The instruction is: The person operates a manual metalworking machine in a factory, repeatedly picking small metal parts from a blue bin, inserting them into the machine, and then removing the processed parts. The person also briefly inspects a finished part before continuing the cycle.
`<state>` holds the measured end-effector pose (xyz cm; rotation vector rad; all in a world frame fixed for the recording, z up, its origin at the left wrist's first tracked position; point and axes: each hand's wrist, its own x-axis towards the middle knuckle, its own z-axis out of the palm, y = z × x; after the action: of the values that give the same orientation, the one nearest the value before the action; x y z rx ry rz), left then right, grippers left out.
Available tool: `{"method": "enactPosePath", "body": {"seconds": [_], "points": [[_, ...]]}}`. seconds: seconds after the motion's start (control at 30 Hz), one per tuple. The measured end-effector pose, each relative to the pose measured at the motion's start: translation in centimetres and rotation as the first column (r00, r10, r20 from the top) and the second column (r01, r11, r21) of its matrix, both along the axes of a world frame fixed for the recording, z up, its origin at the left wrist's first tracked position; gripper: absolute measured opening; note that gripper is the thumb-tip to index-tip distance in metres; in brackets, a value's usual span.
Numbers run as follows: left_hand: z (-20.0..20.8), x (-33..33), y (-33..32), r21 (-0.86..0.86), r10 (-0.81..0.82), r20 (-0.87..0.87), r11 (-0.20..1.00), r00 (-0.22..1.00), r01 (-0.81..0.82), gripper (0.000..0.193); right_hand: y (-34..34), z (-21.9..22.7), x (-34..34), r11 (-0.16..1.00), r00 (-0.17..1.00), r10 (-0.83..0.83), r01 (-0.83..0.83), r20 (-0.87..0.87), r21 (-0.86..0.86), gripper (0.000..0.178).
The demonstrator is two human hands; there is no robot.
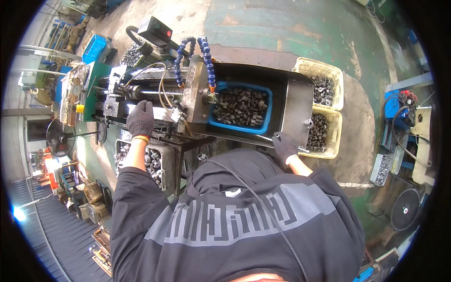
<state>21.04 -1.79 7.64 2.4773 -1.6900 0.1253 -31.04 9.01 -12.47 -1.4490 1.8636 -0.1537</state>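
My left hand point(140, 121), in a dark knit glove with an orange band at the wrist, is over the front of a metalworking machine point(196, 87), beside its slide. Its fingers look curled; what they hold, if anything, is hidden. My right hand point(285, 147), also gloved, is closed around a thin ridged metal rod point(266, 138) at the front edge of the dark metal tray point(293, 105). In that tray sits a blue basket point(268, 111) full of small dark metal parts point(238, 107). Two blue jointed coolant hoses point(205, 56) arch over the machine.
Two cream crates point(339, 75) of metal parts stand on the floor right of the tray. A grey bin point(166, 162) of parts sits below my left forearm. A control box point(156, 31) with a red button rises behind the machine. A fan point(60, 137) stands at left.
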Motion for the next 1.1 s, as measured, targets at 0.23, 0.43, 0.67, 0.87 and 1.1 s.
{"method": "enactPosePath", "body": {"seconds": [0.23,0.43,0.67,0.87,1.1], "points": [[0.1,-0.1,0.2,-0.077,-0.084,-0.028,0.994,0.996,0.081,0.035,-0.1,0.5,0.3,0.999,0.999,-0.039,0.038,-0.033,-0.016,0.043],[-0.1,2.9,-0.2,-0.121,-0.115,-0.002,0.986,0.993,0.114,0.034,-0.3,0.8,0.8,0.998,0.997,-0.057,0.057,-0.049,0.016,0.044],[-0.5,18.3,-1.4,0.072,-0.073,0.07,0.995,0.995,0.068,0.032,0.0,0.9,1.0,0.996,0.995,-0.086,0.085,-0.054,-0.014,0.046],[0.2,9.9,-1.2,-0.073,-0.214,-0.128,0.976,0.968,0.206,0.031,0.5,0.7,0.8,0.986,0.986,-0.145,0.138,-0.077,-0.096,0.039],[0.8,20.8,-2.5,0.144,-0.072,0.026,0.987,0.997,0.068,0.031,-0.1,0.0,0.5,0.971,0.978,-0.21,0.211,0.019,-0.113,0.043]]}}
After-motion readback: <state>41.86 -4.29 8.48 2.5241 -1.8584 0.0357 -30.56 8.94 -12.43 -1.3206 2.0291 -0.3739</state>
